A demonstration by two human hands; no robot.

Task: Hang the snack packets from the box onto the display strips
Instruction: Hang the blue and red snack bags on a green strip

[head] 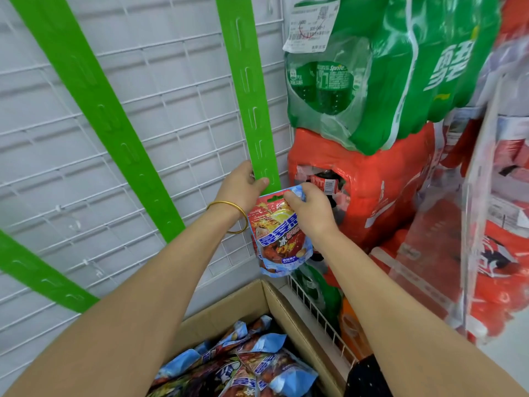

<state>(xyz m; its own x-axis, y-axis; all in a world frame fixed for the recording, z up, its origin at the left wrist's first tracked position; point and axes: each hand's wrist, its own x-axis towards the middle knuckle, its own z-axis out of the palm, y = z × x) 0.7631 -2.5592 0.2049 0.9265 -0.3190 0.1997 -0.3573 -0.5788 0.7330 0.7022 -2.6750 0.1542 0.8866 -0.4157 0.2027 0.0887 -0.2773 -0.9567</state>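
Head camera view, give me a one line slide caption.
Left hand steadies a green display strip while right hand lifts a snack packet toward it.

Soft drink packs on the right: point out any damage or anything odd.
The red cola multipack has its shrink wrap torn open at the front, baring a bottle label. The green Sprite pack sits tilted on top. A paper label hangs loosely.

A white wire grid panel fills the left. To its right, a green shrink-wrapped Sprite bottle pack bearing a paper label sits atop a torn red cola pack. An orange bottle stands low behind the wire rail.
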